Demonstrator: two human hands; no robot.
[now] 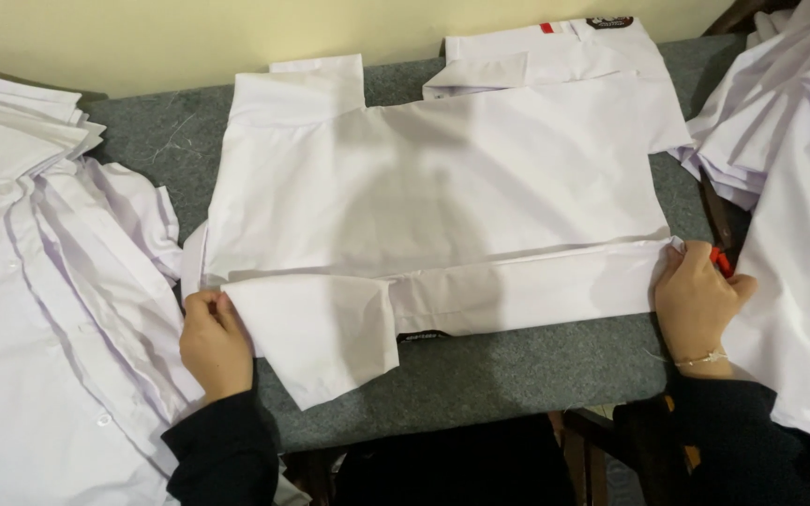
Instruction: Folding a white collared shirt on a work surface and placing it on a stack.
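Your left hand (213, 342) and right hand (697, 305) each pinch an end of the folded strip on the white shirt (433, 187), flat on the grey bench (517, 370) — keep that edge taut and even. Something red — possibly a tool — hides behind your right fingers.

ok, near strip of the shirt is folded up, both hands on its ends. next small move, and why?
Probably fold the hanging sleeve back over the white shirt: it sticks out past the folded strip, while the left hand and right hand pin the strip's ends on the grey table.
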